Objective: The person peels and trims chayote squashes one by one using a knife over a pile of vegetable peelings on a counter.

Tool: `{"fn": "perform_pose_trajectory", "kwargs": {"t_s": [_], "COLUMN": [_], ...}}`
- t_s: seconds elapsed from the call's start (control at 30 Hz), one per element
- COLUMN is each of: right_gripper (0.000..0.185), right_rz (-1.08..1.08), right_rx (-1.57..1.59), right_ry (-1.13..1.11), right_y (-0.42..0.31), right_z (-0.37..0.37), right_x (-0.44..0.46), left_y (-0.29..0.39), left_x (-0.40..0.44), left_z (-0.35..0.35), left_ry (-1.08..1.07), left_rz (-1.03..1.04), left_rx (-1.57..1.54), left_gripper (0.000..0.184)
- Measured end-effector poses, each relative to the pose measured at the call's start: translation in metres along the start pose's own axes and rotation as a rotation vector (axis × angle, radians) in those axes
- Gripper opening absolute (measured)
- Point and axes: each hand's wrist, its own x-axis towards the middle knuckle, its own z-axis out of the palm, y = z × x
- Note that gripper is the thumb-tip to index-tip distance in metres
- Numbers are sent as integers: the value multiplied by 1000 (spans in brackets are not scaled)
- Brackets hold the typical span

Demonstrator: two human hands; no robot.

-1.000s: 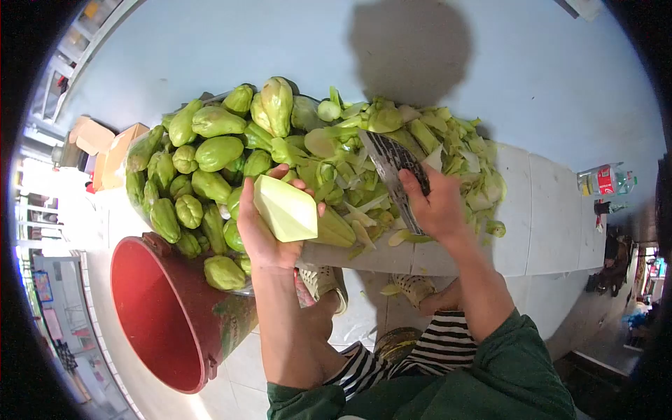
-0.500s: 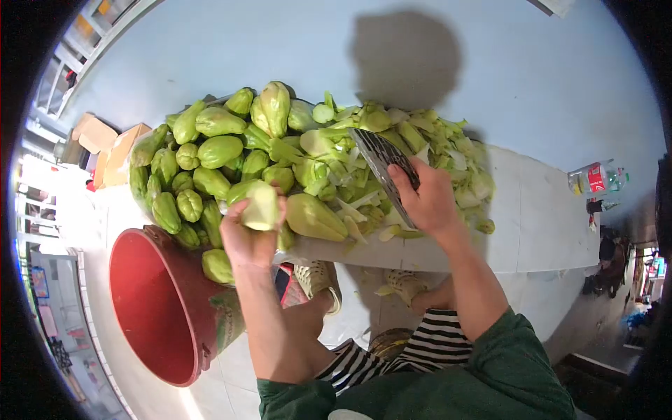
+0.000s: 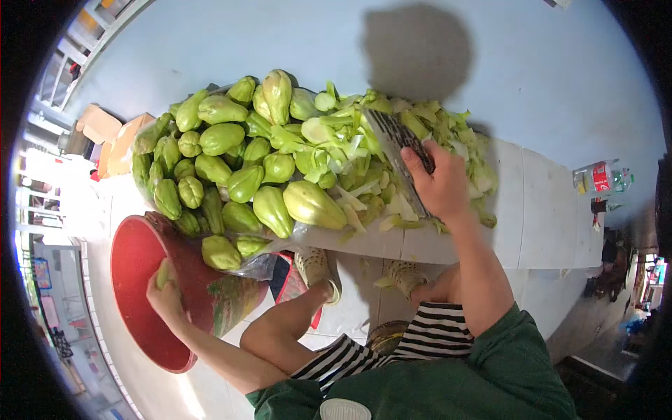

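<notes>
My left hand (image 3: pixel 166 299) is at the mouth of the red bucket (image 3: pixel 143 336), its fingers closed round a pale green peeled piece (image 3: pixel 163 274). In my right hand (image 3: pixel 442 183) is a broad dark-patterned blade (image 3: pixel 395 150), held by its upper edge over the heap of green peelings (image 3: pixel 458 136). Left of the peelings lies a pile of whole green chayotes (image 3: pixel 221 138). One large pale chayote (image 3: pixel 315 205) rests near the front edge of the tiled ledge.
An open cardboard box (image 3: pixel 122 143) stands behind the bucket at the left. Plastic bottles (image 3: pixel 602 178) lie at the right end of the tiled ledge (image 3: pixel 504 238). My feet in clogs (image 3: pixel 316 271) are below its front edge.
My left hand has moved from in front of the pile down and left to the bucket, carrying the peeled piece. My right hand keeps the blade over the peelings.
</notes>
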Motion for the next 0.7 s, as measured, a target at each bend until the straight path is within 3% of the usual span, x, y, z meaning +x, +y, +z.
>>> {"fn": "perform_pose_trajectory", "kwargs": {"t_s": [0.03,0.2,0.3,0.37,0.4,0.47,0.5,0.57,0.7], "right_gripper": [40,39,36,34,30,27,26,28,44], "right_rz": [-3,22,-11,-25,28,95,66,35,124], "right_rx": [-1,-56,-61,-62,-43,-28,-9,7,89], "right_ry": [14,57,70,80,96,113,195,279,345], "right_y": [1,5,7,6,4,8,14,23,37], "right_z": [-4,-10,-8,-9,-11,-11,-10,-10,-14], "right_x": [1,1,-1,2,3,1,4,7,13], "left_y": [-3,-8,1,9,15,31,45,76,103], "left_x": [-2,3,-2,-4,-6,-14,-18,-26,-53], "left_z": [3,9,16,22,27,43,53,74,127], "left_ry": [-205,-320,-315,-213,-214,180,174,19,-335], "left_rz": [-109,-226,-137,-18,-18,386,389,481,583], "left_rx": [-93,-284,9,332,333,340,337,138,31], "left_gripper": [35,36,44,45,45,42,42,40,41]}}
